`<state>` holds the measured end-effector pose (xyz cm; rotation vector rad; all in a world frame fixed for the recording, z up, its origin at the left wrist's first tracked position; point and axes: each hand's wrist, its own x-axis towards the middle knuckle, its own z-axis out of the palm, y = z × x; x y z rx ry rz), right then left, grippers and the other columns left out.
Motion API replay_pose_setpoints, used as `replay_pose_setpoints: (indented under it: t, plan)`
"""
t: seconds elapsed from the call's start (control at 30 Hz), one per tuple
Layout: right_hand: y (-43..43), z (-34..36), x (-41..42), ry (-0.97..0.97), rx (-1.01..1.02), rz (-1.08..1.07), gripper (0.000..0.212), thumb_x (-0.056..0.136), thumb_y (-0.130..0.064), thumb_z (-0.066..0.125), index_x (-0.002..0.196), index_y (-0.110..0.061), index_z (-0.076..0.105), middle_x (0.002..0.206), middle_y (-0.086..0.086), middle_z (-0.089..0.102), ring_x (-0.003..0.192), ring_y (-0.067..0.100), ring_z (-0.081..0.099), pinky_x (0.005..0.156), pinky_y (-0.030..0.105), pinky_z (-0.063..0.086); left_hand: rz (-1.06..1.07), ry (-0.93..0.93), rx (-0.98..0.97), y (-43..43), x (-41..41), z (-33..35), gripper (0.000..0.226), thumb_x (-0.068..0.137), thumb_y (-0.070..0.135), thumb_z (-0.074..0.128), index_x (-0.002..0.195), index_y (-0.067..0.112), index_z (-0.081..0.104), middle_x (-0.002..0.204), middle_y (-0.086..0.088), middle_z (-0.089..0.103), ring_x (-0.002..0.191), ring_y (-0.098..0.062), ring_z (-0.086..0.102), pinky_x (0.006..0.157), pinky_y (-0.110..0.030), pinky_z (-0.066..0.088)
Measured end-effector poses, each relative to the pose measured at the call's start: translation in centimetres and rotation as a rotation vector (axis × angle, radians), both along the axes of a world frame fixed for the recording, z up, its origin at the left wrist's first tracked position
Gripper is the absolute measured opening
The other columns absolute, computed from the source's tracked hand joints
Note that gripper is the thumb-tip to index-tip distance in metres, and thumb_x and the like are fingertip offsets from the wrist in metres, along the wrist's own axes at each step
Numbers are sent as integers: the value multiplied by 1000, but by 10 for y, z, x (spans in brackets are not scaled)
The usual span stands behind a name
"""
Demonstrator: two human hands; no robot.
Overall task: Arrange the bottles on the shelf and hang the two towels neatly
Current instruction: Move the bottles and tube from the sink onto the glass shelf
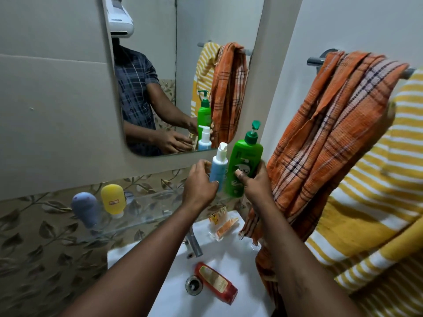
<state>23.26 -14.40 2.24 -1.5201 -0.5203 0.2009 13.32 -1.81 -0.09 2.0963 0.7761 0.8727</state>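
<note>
Head view, the only one supplied. Just above centre, the left hand (199, 183) has its fingers curled round the lower body of a blue-and-white pump bottle (218, 167). At its 3 o'clock, touching it, stands a green pump bottle (245, 163), gripped by the right hand (254, 183) with the thumb pressed on the label. Both bottles are upright at the right end of the glass shelf (148, 210); whether their bases rest on it cannot be told. Toward 9 o'clock on the shelf, a purple tube (85, 209) and a yellow tube (113, 199) stand cap-down side by side. At 6 o'clock, a red bottle (215, 282) lies flat in the sink (164, 298) beside the drain, not yet shelved. At 3 o'clock, an orange checked towel (332, 115) and a yellow striped towel (377, 202) hang bunched and overlapping on the towel rail (315, 61). Assessment: bottle arranging is partly done, and the towels remain outstanding.
</note>
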Motion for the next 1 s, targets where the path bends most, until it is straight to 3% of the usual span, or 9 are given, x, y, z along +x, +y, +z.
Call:
replay_pose_setpoints:
  t: [0.13, 0.23, 0.37, 0.57, 0.77, 0.9, 1.0]
  plan:
    - [6, -7, 19, -5, -56, -14, 41, 96, -3, 70, 124, -28, 52, 115, -8, 67, 109, 17, 65, 84, 34, 58, -11, 108, 17, 8, 17, 2, 63, 80, 20, 84, 133, 21, 51, 130, -6, 58, 117, -28, 60, 95, -45, 54]
    - [10, -13, 32, -24, -137, -5, 44, 95, -7, 72, 127, -30, 52, 124, -3, 68, 115, 22, 65, 99, 50, 57, -39, 101, -1, 10, 29, 1, 70, 77, 21, 88, 135, 19, 51, 132, -8, 60, 118, -30, 60, 96, -46, 53]
    - [20, -22, 46, -10, -146, 41, 52, 96, -5, 71, 140, -19, 48, 133, 2, 65, 122, 23, 63, 107, 50, 53, -44, 98, -7, 14, 41, -4, 69, 74, 24, 91, 130, 22, 52, 126, -6, 64, 111, -31, 63, 88, -44, 54]
    - [31, -33, 67, -21, -136, 71, 47, 95, -3, 71, 132, -21, 49, 130, 4, 64, 120, 23, 64, 108, 51, 53, -75, 135, -11, 20, 50, -10, 71, 79, 29, 89, 138, 25, 49, 125, -6, 70, 109, -31, 66, 83, -39, 52]
    - [36, -47, 75, 1, -167, 116, 77, 82, 0, 83, 144, -19, 40, 136, 5, 64, 125, 24, 63, 109, 50, 52, -65, 114, -16, 23, 51, -18, 63, 80, 31, 88, 132, 22, 53, 124, -6, 70, 107, -29, 66, 85, -41, 55]
    - [38, -47, 79, 7, -183, 143, 59, 85, 2, 81, 122, -31, 49, 131, 4, 65, 127, 28, 61, 112, 52, 50, -81, 133, -13, 24, 52, -18, 63, 82, 28, 87, 133, 21, 51, 126, -7, 69, 110, -29, 67, 88, -43, 56]
    - [35, -36, 87, 33, -223, 208, 48, 88, 6, 75, 107, -30, 50, 117, -5, 65, 127, 30, 60, 110, 45, 50, -88, 141, -3, 26, 52, -14, 63, 83, 27, 86, 135, 21, 50, 127, -8, 69, 109, -30, 66, 86, -41, 55]
